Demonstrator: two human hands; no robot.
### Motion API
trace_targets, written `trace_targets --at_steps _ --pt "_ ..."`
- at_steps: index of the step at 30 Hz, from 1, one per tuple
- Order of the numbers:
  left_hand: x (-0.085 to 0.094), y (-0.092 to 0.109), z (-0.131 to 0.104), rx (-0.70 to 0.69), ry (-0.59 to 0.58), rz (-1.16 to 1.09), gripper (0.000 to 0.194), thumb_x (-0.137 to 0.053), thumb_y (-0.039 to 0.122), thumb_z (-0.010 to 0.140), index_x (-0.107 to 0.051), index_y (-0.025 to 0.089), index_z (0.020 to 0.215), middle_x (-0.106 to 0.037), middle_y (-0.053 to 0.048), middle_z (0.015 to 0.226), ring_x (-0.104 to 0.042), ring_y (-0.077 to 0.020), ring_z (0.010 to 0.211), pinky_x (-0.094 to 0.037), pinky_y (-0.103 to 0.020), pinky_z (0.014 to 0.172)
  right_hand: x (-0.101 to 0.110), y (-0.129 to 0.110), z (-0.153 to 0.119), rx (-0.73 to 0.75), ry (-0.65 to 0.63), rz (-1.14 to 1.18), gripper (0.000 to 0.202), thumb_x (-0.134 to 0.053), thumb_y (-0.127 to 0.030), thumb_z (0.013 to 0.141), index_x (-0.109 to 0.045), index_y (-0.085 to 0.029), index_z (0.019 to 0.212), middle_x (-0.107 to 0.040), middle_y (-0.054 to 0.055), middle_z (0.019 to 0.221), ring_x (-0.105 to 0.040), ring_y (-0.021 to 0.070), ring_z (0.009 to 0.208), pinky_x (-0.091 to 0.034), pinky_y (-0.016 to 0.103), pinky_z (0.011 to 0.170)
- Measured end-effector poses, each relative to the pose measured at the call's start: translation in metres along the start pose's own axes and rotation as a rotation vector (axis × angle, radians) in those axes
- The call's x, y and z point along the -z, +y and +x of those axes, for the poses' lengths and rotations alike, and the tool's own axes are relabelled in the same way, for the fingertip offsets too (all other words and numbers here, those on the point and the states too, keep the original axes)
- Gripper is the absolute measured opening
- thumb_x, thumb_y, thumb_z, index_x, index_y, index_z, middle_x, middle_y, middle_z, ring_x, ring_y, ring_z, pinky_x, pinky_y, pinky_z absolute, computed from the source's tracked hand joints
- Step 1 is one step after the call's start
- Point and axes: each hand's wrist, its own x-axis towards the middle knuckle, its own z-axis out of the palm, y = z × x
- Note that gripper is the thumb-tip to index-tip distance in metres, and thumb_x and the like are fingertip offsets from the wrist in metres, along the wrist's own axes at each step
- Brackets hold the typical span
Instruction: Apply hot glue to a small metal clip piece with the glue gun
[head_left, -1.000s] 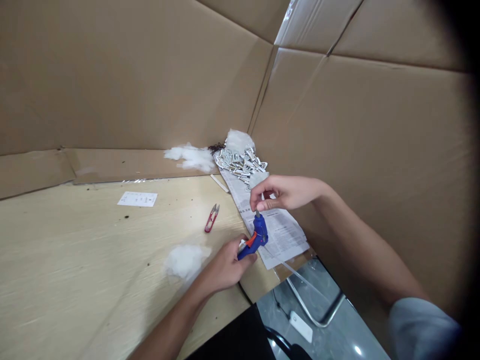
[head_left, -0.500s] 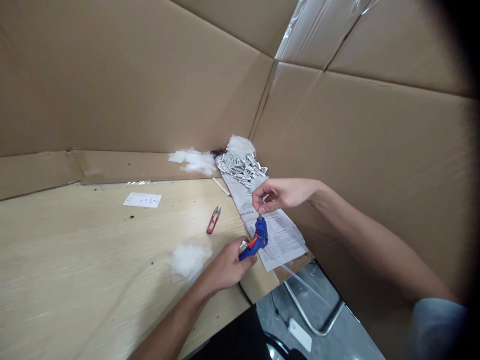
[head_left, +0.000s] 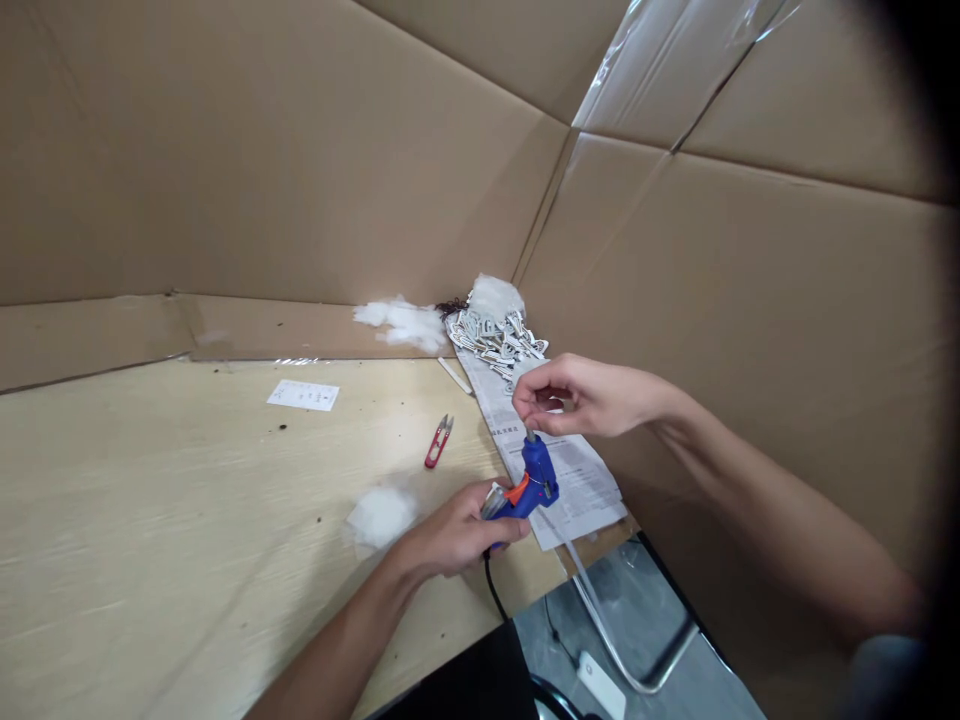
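Note:
My left hand (head_left: 461,530) is wrapped round the handle of a blue glue gun (head_left: 538,468) with an orange trigger. A pale glue stick (head_left: 568,550) trails from the gun's rear, and a black cord runs down from the handle. The gun's metal nozzle points up. Right at its tip, my right hand (head_left: 581,395) has thumb and fingers pinched together; anything between them is too small or hidden to see. Below both hands lies a sheet of newspaper (head_left: 589,495), with a pile of small grey-and-white cut-out pieces (head_left: 499,340) at its far end.
Red thread snips (head_left: 439,442) and a tuft of white stuffing (head_left: 382,515) lie on the wooden table (head_left: 172,520). Farther back are a white card (head_left: 303,395) and more stuffing (head_left: 405,325). Cardboard walls (head_left: 750,300) enclose the back and right.
The view has shifted slightly, so things on the table appear farther right. My left hand has tilted the glue gun a little; my right hand's pinch stays at the nozzle tip.

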Motion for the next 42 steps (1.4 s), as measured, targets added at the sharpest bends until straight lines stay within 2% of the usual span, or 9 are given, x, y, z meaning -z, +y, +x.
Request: trace_targets --at_steps 9,12,15,21,24,28,33,36,42 --pt "0.005 0.004 -0.007 0.073 -0.073 -0.01 0.049 -0.076 0.054 0.081 -0.057 0.017 0.108 -0.051 0.006 0.071 -0.043 -0.0021 0.056 -0.032 -0.019 0.051 0.003 -0.028 -0.01 0.078 0.098 -0.28 0.007 -0.062 -0.021 0.097 -0.067 -0.017 0.096 -0.068 0.003 0.09 -0.057 0.0122 0.076 -0.044 0.025 0.07" --pt "0.002 0.001 -0.002 -0.023 -0.031 -0.047 0.049 -0.075 0.056 0.084 -0.057 0.017 0.108 -0.05 0.006 0.073 -0.041 -0.0007 0.058 -0.03 -0.017 0.053 -0.011 -0.037 -0.013 -0.02 0.296 -0.284 0.012 -0.063 -0.029 0.101 -0.067 -0.018 0.097 -0.071 0.004 0.092 -0.058 0.0132 0.074 -0.044 0.026 0.069" --pt "0.0 -0.003 0.004 -0.12 0.047 -0.103 0.059 -0.075 0.062 0.083 -0.056 0.018 0.116 -0.054 0.004 0.08 -0.047 -0.0016 0.064 -0.033 -0.016 0.056 -0.051 -0.055 -0.028 -0.198 0.617 -0.208 0.025 -0.059 -0.041 0.106 -0.068 -0.02 0.096 -0.071 0.003 0.083 -0.056 0.0139 0.065 -0.041 0.028 0.063" --pt "0.0 -0.005 0.008 -0.224 0.238 -0.235 0.073 -0.082 0.068 0.073 -0.058 0.017 0.12 -0.058 0.003 0.084 -0.045 -0.0004 0.063 -0.041 -0.016 0.06 -0.157 -0.054 -0.036 -0.65 0.619 0.117 0.047 -0.057 -0.068 0.1 -0.072 -0.023 0.095 -0.071 0.009 0.078 -0.062 0.0265 0.069 -0.043 0.037 0.064" --pt "0.001 0.004 0.003 -0.215 0.307 -0.204 0.073 -0.083 0.069 0.07 -0.061 0.015 0.115 -0.052 0.004 0.075 -0.042 -0.0007 0.058 -0.037 -0.016 0.055 -0.182 -0.024 -0.009 -0.435 0.814 0.489 0.048 -0.057 -0.065 0.103 -0.068 -0.026 0.128 -0.072 0.012 0.127 -0.067 0.0316 0.115 -0.052 0.043 0.098" --pt "0.014 0.028 -0.016 -0.287 0.444 0.059 0.054 -0.078 0.061 0.08 -0.063 0.013 0.098 -0.053 0.004 0.073 -0.043 -0.0011 0.063 -0.039 -0.016 0.063 -0.188 0.002 0.035 -0.114 0.896 1.012 0.039 -0.071 -0.058 0.097 -0.073 -0.026 0.12 -0.072 0.009 0.129 -0.066 0.0299 0.123 -0.051 0.044 0.111" --pt "0.041 0.051 -0.055 -0.344 0.518 0.237 0.058 -0.087 0.053 0.072 -0.064 0.014 0.108 -0.066 -0.001 0.093 -0.056 -0.0059 0.08 -0.047 -0.018 0.075 -0.181 -0.01 0.075 0.023 0.977 1.087 0.046 -0.079 -0.057 0.09 -0.072 -0.022 0.118 -0.073 0.011 0.123 -0.07 0.0278 0.113 -0.06 0.039 0.097" --pt "0.065 0.04 -0.078 -0.258 0.647 0.277 0.064 -0.079 0.058 0.079 -0.054 0.024 0.127 -0.059 0.005 0.085 -0.048 -0.0036 0.068 -0.04 -0.017 0.067 -0.171 -0.017 0.088 0.02 1.023 1.062 0.055 -0.074 -0.065 0.091 -0.064 -0.022 0.124 -0.073 0.012 0.122 -0.073 0.0236 0.095 -0.059 0.03 0.062" --pt "0.115 0.003 -0.1 -0.205 0.937 0.652 0.041 -0.05 0.061 0.097 -0.053 0.019 0.097 -0.057 0.001 0.082 -0.05 -0.0082 0.075 -0.037 -0.021 0.073 -0.164 0.011 0.113 0.032 0.694 0.983 0.056 -0.065 -0.073 0.094 -0.052 -0.022 0.113 -0.065 -0.001 0.076 -0.057 0.0125 0.055 -0.043 0.022 0.043"
